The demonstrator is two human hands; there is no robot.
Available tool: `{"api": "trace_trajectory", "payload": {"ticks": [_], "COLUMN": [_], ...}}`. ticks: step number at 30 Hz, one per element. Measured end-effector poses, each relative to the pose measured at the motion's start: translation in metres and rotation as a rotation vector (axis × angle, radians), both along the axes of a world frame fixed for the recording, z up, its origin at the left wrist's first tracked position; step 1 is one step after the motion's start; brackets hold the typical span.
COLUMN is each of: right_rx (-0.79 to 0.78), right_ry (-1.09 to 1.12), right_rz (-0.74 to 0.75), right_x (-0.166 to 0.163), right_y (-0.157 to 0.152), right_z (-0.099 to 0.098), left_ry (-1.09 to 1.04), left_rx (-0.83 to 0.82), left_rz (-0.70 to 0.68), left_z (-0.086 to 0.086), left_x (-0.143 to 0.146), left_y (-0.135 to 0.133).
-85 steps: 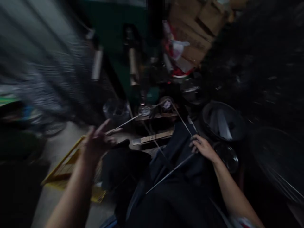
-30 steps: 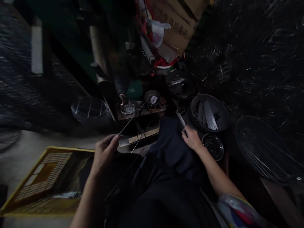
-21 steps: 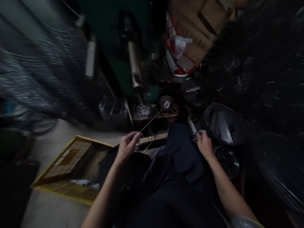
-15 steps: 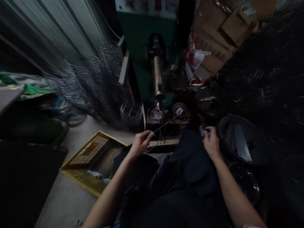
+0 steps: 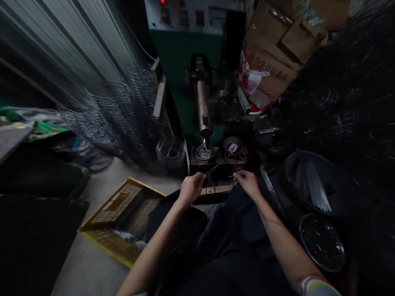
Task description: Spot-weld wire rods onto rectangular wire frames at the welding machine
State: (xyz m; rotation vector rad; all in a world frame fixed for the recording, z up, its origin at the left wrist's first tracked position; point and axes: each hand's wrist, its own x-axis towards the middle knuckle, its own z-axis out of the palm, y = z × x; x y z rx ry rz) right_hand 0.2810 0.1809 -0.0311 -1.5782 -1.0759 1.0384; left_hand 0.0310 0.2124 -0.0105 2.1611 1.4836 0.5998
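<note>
My left hand (image 5: 191, 188) is closed on the end of a thin metal wire piece (image 5: 213, 169), which points up and right toward the machine. My right hand (image 5: 248, 184) is across from it, thumb and fingers pinched together; anything between them is too small and dark to make out. Just beyond the hands, a round dish of small metal bits (image 5: 204, 153) sits beneath the machine's brass-coloured arm (image 5: 203, 102). Beside that dish is a second dark dish (image 5: 228, 142) with a pale scrap in it.
A yellow plastic crate (image 5: 105, 205) lies on the floor at left. Wire rings are stacked (image 5: 105, 111) along the metal wall. On my right are a black tub of metal strips (image 5: 298, 201) and a round tray of small parts (image 5: 322, 242). Cardboard boxes (image 5: 271, 53) stand behind.
My right hand has moved left and inward from near the black tub toward the wire. My left hand has shifted slightly right, still gripping the wire. The view has tilted up a little.
</note>
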Motion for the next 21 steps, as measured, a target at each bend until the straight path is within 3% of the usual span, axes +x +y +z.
{"api": "trace_trajectory", "payload": {"ticks": [4,8,14,21], "right_rx": [-0.053,-0.078,-0.001,0.048], "right_ry": [0.264,0.406,0.454,0.464], "right_rz": [-0.023,-0.017,0.010,-0.013], "right_x": [-0.033,-0.070,-0.097,-0.107], "right_y": [0.023,0.034,0.034,0.039], "right_z": [-0.003,0.007,0.026,0.031], "left_ry": [-0.235,-0.320,-0.352,-0.385], "left_rx": [0.056,0.081,0.124,0.119], "left_rz": [0.109,0.184,0.235,0.272], "left_z": [0.002,0.008,0.009,0.013], "left_x": [-0.009,-0.010,-0.015,-0.016], "left_y": [-0.033,-0.051,-0.058,-0.056]}}
